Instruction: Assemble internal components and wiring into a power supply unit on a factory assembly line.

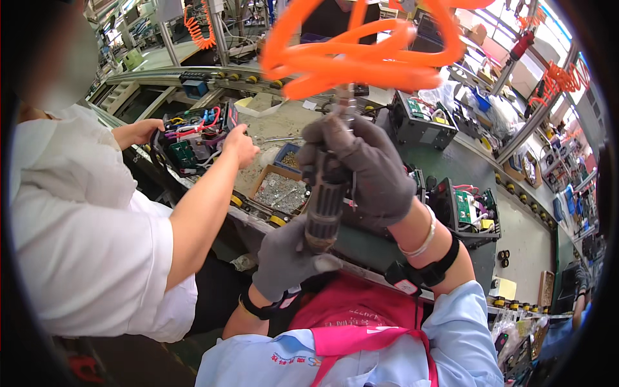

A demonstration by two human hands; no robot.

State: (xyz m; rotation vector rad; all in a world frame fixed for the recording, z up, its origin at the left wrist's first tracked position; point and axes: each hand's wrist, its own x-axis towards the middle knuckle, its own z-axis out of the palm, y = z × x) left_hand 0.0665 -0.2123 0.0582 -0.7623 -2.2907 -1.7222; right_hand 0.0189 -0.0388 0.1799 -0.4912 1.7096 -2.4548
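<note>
A dark air screwdriver (325,203) with a ribbed grip is held upright in front of me. My right hand (380,171), in a grey glove, wraps round its upper part near the metal hose fitting. Lower down, my left hand (277,258), gloved too, closes about the tool's bottom end, with the thumb on the near side. From the top of the tool rises a bright orange coiled air hose (361,61), blurred. The tool's tip is hidden at my left hand.
Beyond my hands, a cardboard box of screws (280,190) and a blue bin (288,157) sit on the bench. Open device units stand right (467,209) and far (422,122). At left, a co-worker in white handles another wired unit (187,145). Rollers (525,197) line the conveyor.
</note>
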